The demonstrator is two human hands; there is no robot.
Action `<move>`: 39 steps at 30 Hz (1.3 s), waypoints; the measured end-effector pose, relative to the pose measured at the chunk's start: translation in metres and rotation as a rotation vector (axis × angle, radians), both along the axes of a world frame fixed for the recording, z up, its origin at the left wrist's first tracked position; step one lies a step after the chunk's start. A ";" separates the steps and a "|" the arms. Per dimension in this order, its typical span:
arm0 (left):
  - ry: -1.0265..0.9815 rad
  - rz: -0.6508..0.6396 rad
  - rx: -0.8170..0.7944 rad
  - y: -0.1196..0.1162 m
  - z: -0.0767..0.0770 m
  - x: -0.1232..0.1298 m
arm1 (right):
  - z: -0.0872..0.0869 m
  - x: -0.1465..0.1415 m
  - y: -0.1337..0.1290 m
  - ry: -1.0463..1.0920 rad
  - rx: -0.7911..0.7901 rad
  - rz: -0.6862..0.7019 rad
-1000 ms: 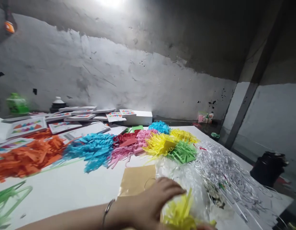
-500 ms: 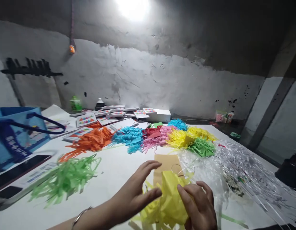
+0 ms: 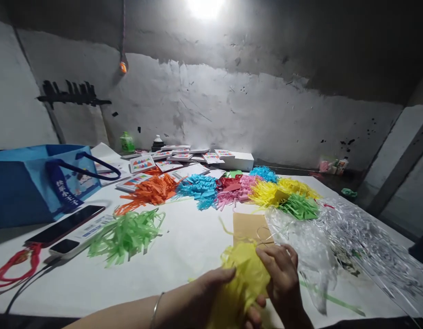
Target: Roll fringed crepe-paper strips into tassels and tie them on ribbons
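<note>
Between my two hands is a yellow tissue-paper tassel (image 3: 247, 269), its upper part a folded sheet and its lower part loose strips. My left hand (image 3: 211, 292) is wrapped round it from the left and below, with fingertips showing under its right side. At the upper right edge, my right hand (image 3: 280, 269) pinches the paper between thumb and fingers. Just behind lies a brown cardboard piece (image 3: 247, 226) with a thin loop of string (image 3: 264, 234) on it. A heap of clear plastic bags (image 3: 300, 246) lies beside my right hand.
Fringed tassels in orange (image 3: 151, 189), blue (image 3: 199, 188), pink (image 3: 234, 195), yellow (image 3: 266, 192) and green (image 3: 298, 206) cross the table. Light green strips (image 3: 129, 233), a phone (image 3: 66, 225) and a blue bag (image 3: 26, 187) are left. Silvery strands (image 3: 365, 237) spread right; boxes (image 3: 177, 157) stand behind.
My left hand has gone from spread fingers above the yellow tassel to a grip round it. My right hand keeps its hold at the edge. The whole view has swung left.
</note>
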State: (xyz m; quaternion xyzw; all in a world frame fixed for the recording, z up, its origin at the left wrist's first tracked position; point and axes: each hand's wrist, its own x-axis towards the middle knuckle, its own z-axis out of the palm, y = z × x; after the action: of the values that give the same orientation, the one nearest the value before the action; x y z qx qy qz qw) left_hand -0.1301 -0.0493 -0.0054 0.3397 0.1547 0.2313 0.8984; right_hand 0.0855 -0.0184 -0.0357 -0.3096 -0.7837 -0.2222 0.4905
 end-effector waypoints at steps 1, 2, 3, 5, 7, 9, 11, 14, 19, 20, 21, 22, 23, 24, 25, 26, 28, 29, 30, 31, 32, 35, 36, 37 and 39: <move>0.010 -0.018 -0.004 -0.002 -0.004 0.004 | 0.004 0.010 0.004 -0.001 0.002 -0.024; 0.029 -0.026 0.001 -0.002 -0.006 0.007 | 0.010 0.022 0.007 0.004 0.007 -0.065; 0.050 -0.017 0.020 -0.001 -0.006 0.010 | 0.017 0.036 0.007 0.009 0.012 -0.122; 0.093 0.006 0.069 0.004 -0.003 0.010 | 0.033 0.064 0.001 -0.019 0.052 -0.284; 0.154 0.008 0.105 0.013 0.002 0.002 | 0.042 0.080 -0.011 -0.082 0.121 -0.439; 0.289 0.002 0.152 0.023 0.003 -0.016 | 0.036 0.076 -0.024 -0.135 0.143 -0.464; 0.502 -0.004 0.223 0.033 0.001 -0.045 | 0.014 0.051 -0.031 -0.165 0.080 -0.347; 0.761 0.027 0.305 0.042 -0.003 -0.101 | -0.036 -0.001 -0.033 -0.225 -0.064 -0.088; 1.355 0.394 0.913 0.026 -0.006 -0.161 | -0.088 -0.052 -0.031 -0.200 -0.180 0.050; 1.404 0.504 1.111 0.019 -0.009 -0.159 | -0.090 -0.054 -0.032 -0.198 -0.196 0.043; 1.397 0.573 1.292 0.011 -0.014 -0.152 | -0.089 -0.056 -0.034 -0.195 -0.209 0.036; 1.349 0.578 1.444 0.004 -0.021 -0.140 | -0.086 -0.057 -0.035 -0.197 -0.218 0.037; 1.268 0.518 1.548 -0.003 -0.030 -0.126 | -0.083 -0.058 -0.037 -0.208 -0.226 0.043; 1.188 0.440 1.617 -0.009 -0.040 -0.110 | -0.080 -0.059 -0.038 -0.226 -0.234 0.053; 1.123 0.335 1.680 -0.013 -0.049 -0.095 | -0.078 -0.058 -0.039 -0.251 -0.244 0.057; 1.085 0.272 1.714 -0.016 -0.059 -0.082 | -0.077 -0.057 -0.039 -0.286 -0.257 0.050; 1.063 0.251 1.745 -0.018 -0.073 -0.065 | -0.079 -0.047 -0.036 -0.357 -0.270 -0.022; 1.066 0.268 1.743 -0.018 -0.078 -0.062 | -0.082 -0.038 -0.033 -0.369 -0.263 -0.094; 1.067 0.283 1.735 -0.017 -0.080 -0.061 | -0.085 -0.028 -0.030 -0.362 -0.248 -0.176; 1.061 0.283 1.727 -0.016 -0.081 -0.062 | -0.087 -0.015 -0.028 -0.335 -0.239 -0.269; 1.049 0.280 1.717 -0.015 -0.080 -0.064 | -0.088 -0.003 -0.026 -0.287 -0.233 -0.372; 1.023 0.274 1.687 -0.013 -0.075 -0.070 | -0.081 0.017 -0.030 -0.079 -0.198 -0.650; 1.022 0.278 1.677 -0.013 -0.074 -0.070 | -0.076 0.015 -0.033 -0.039 -0.171 -0.632; 1.023 0.285 1.667 -0.013 -0.073 -0.069 | -0.071 0.008 -0.037 -0.035 -0.151 -0.529; 1.026 0.306 1.654 -0.013 -0.073 -0.067 | -0.063 -0.017 -0.044 -0.131 -0.168 -0.160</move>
State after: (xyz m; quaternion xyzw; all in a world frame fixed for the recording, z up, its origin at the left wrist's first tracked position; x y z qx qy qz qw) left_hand -0.1967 -0.0626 -0.0787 0.8967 0.3574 0.2052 0.1619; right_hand 0.0688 -0.0620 -0.0990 -0.3960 -0.8026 -0.2139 0.3914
